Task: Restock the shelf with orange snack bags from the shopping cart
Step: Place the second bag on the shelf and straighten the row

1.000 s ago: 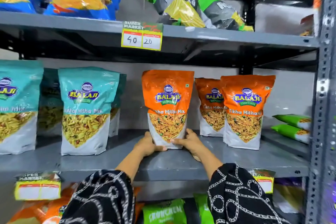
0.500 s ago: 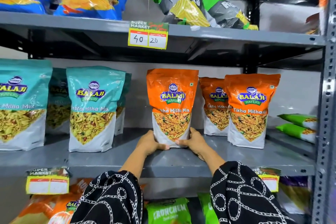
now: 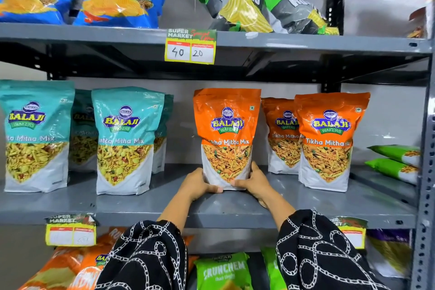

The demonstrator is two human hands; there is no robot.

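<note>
Two hands, left hand (image 3: pixel 197 185) and right hand (image 3: pixel 255 182), clasp an upright orange snack bag (image 3: pixel 227 134) at its base on the shelf (image 3: pixel 146 207); the pouch looks light, crinkly and best steadied low.

This is a shop aisle. Grey metal shelves (image 3: pixel 235 209) carry rows of packaged snack bags (image 3: pixel 127 139) standing face-out, and a yellow price tag (image 3: pixel 190 46) printed "Super Market" with the handwritten numbers 40 and 20 hangs on the shelf edge.
</note>
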